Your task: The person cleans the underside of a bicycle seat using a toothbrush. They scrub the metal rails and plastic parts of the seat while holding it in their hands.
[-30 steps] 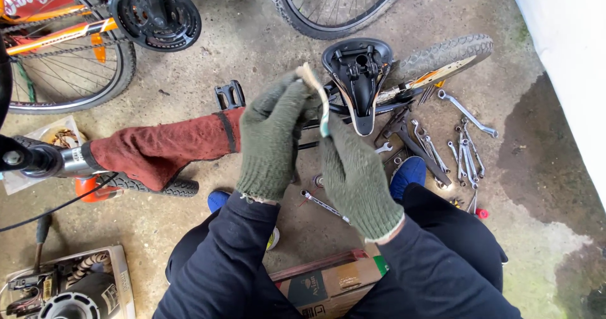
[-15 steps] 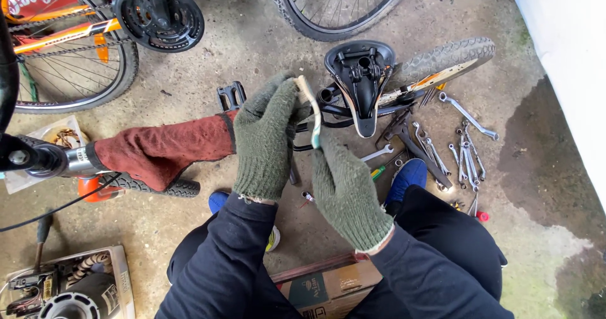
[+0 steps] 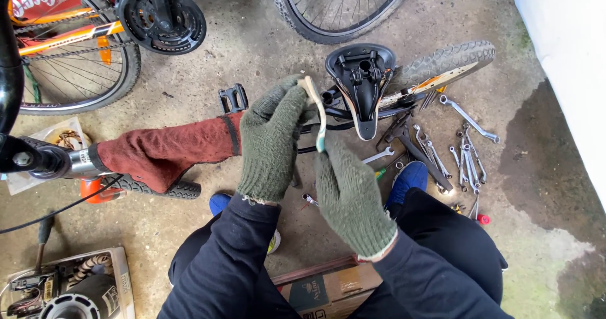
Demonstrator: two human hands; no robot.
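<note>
Head-camera view: a thin, curved, pale strip (image 3: pixel 317 114) with a teal lower end is held upright between two gloved hands, the left hand (image 3: pixel 271 145) closed on its upper part and the right hand (image 3: pixel 347 189) pinching its lower end. Judged from this, the strip is being readied or inspected; a steady two-handed grip is called for next. Just beyond lies an upturned black saddle (image 3: pixel 361 82), wrenches (image 3: pixel 464 152) are scattered to the right, and a red cloth (image 3: pixel 164 152) lies left, crowding the floor (image 3: pixel 252 41).
</note>
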